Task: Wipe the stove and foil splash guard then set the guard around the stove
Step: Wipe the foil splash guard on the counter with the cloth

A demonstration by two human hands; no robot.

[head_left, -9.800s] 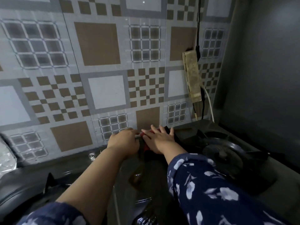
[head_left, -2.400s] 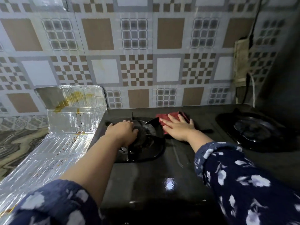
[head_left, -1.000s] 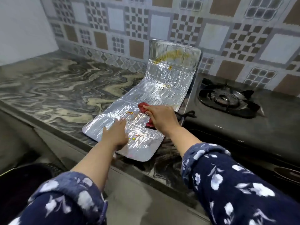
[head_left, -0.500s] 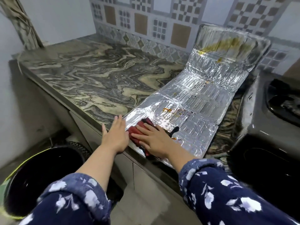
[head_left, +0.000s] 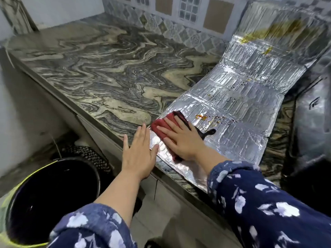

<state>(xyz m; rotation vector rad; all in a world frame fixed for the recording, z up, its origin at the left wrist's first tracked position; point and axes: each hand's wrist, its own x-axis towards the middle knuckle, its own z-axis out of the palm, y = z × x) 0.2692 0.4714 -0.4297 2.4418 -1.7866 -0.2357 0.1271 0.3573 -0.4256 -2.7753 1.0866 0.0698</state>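
Note:
The foil splash guard [head_left: 238,111] lies unfolded on the marble counter, its far panel propped against the tiled wall. Yellow-brown stains mark that far panel and orange specks dot the middle. My right hand [head_left: 180,140] presses a red cloth [head_left: 162,127] flat onto the guard's near left corner, fingers straight. My left hand [head_left: 138,153] lies flat with straight fingers at the counter's front edge, its thumb touching the guard's edge. The black stove [head_left: 312,120] shows at the right edge, blurred.
The marble counter [head_left: 111,72] stretches left and back to the patterned tile wall [head_left: 188,11]. A black bucket with a yellow-green rim [head_left: 44,194] stands on the floor below the counter edge. A dark woven thing [head_left: 86,154] lies behind it.
Earlier both hands were at the stove's burner with the cloth. They since moved left to the foil guard, and the cloth has slid toward its near left corner. My left hand flattened at the counter edge.

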